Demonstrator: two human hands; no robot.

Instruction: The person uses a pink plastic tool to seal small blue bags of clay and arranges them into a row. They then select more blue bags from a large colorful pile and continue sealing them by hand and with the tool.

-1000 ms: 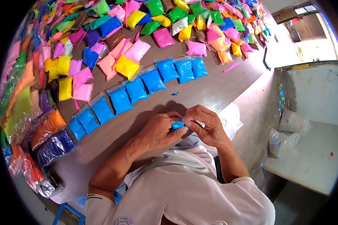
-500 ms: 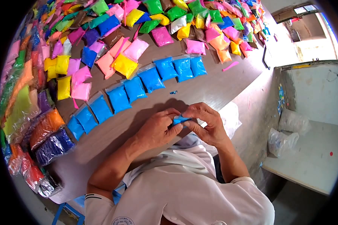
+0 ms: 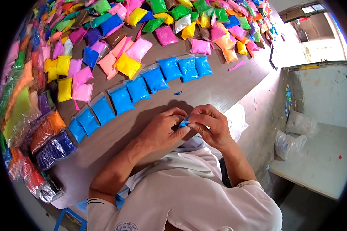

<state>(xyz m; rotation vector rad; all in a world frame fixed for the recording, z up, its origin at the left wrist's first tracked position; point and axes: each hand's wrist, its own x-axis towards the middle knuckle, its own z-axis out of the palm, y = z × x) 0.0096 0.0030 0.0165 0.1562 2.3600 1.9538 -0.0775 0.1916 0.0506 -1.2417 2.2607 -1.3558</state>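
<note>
Between my fingertips is a small blue packet, mostly covered by the fingers. My left hand pinches it from the left side, and my right hand pinches it from the right. Both hands are closed, close together above the near edge of the table. Beyond them a curved row of filled blue packets in clear plastic lies on the tabletop. A tiny blue scrap rests between that row and my hands.
Heaped colourful packets cover the far side of the brown table. Larger stacked bags line the left edge. A pink strip lies at right. Clear plastic bags sit on a pale shelf to the right.
The blue packet has turned slightly between my fingers, and less of it shows now. My hands have shifted only a little, and the row of packets is unchanged.
</note>
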